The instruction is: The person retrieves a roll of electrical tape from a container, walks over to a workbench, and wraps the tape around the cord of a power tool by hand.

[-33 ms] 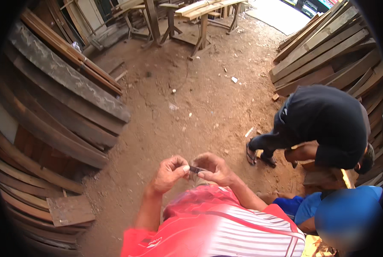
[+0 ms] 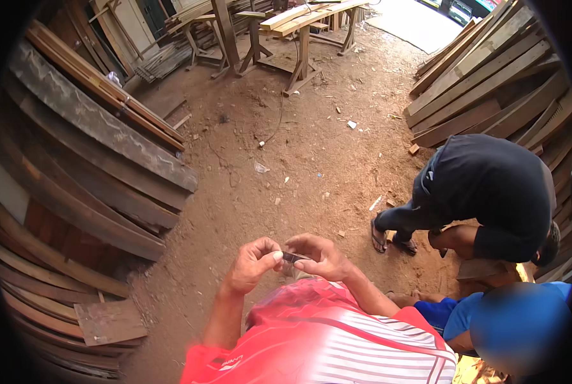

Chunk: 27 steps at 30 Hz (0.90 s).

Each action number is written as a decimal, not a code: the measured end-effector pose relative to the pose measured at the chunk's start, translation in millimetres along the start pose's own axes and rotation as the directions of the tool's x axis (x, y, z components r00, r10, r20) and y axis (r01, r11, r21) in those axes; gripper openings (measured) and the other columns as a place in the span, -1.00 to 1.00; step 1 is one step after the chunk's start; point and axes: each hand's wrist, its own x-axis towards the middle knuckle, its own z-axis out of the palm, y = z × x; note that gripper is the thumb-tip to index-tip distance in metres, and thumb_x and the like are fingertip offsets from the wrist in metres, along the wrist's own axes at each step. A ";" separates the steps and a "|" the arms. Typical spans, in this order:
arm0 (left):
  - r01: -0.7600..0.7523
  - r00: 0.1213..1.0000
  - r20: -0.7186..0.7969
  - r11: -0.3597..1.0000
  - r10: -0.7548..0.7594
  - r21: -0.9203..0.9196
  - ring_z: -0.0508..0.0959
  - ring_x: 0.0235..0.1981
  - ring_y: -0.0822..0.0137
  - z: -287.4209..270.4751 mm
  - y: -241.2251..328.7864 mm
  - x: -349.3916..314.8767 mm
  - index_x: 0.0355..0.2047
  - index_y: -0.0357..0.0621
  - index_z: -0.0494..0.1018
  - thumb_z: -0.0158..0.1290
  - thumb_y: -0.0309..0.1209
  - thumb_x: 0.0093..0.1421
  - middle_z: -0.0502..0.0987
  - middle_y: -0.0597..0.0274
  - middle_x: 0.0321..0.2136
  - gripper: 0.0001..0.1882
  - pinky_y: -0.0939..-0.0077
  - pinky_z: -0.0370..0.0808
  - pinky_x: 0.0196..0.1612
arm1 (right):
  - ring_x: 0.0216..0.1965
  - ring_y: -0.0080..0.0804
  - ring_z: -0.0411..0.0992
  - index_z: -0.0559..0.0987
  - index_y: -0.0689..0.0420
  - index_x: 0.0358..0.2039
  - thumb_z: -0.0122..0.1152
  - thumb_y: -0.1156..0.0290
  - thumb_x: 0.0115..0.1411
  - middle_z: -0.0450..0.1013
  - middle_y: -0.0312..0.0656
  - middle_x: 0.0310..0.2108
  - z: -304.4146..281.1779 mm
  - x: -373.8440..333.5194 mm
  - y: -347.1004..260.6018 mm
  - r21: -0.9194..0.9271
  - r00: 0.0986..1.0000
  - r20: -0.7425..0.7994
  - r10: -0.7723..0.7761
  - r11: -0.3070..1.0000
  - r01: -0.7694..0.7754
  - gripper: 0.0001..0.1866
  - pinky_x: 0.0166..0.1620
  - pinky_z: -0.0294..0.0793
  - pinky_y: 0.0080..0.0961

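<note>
My left hand point(image 2: 252, 267) and my right hand point(image 2: 321, 257) meet in front of my red and white striped shirt point(image 2: 337, 326). Between them is a small, dark, flat strip point(image 2: 291, 256), too small to name. The left thumb and forefinger pinch one end of it. At the other end, the right thumb presses from below while its fingers curl above. Both hands are up off the ground, over bare brown dirt.
Close on my right, a person in dark clothes point(image 2: 490, 192) bends over; a person in blue point(image 2: 522, 323) sits nearer. Timber stacks point(image 2: 100, 141) line the left, and boards point(image 2: 484, 83) lean at right. Trestles with planks point(image 2: 311, 16) stand ahead. Scraps dot the dirt floor point(image 2: 235, 185).
The view has shifted slightly, so the surroundings sit a little lower. My hands keep nearly the same pose around the dark strip.
</note>
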 end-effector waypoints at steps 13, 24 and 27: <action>0.095 0.994 0.067 0.977 -0.083 -0.189 0.53 -0.41 0.45 -96.3 82.9 290.4 -0.28 -0.20 0.49 0.12 -0.46 0.29 0.56 0.27 -0.46 -0.92 0.54 0.48 -0.26 | 0.09 -0.42 0.32 0.46 0.28 0.05 0.18 0.39 0.26 0.37 -0.17 0.00 -156.6 229.2 -72.8 -0.154 0.998 -0.005 -0.057 0.986 0.056 -0.62 0.18 0.29 -0.36; 0.195 0.938 0.315 0.973 -0.148 -0.123 0.52 -0.37 0.48 -152.7 147.1 615.5 -0.25 -0.19 0.50 0.15 -0.39 0.31 0.55 0.30 -0.41 -0.87 0.54 0.49 -0.25 | -0.07 -0.48 0.47 0.45 0.29 0.09 0.21 0.32 0.32 0.50 -0.17 -0.12 -340.9 418.5 -151.7 -0.209 0.957 -0.255 0.136 0.959 -0.192 -0.58 -0.01 0.47 -0.46; 0.293 0.873 0.427 0.953 -0.236 -0.072 0.53 -0.37 0.45 -154.7 161.8 676.2 -0.24 -0.20 0.50 0.16 -0.38 0.30 0.55 0.29 -0.41 -0.85 0.51 0.48 -0.24 | -0.09 -0.45 0.48 0.51 0.28 0.05 0.27 0.29 0.30 0.53 -0.17 -0.13 -379.6 440.0 -172.1 -0.165 0.918 -0.369 0.143 0.962 -0.216 -0.59 0.01 0.47 -0.43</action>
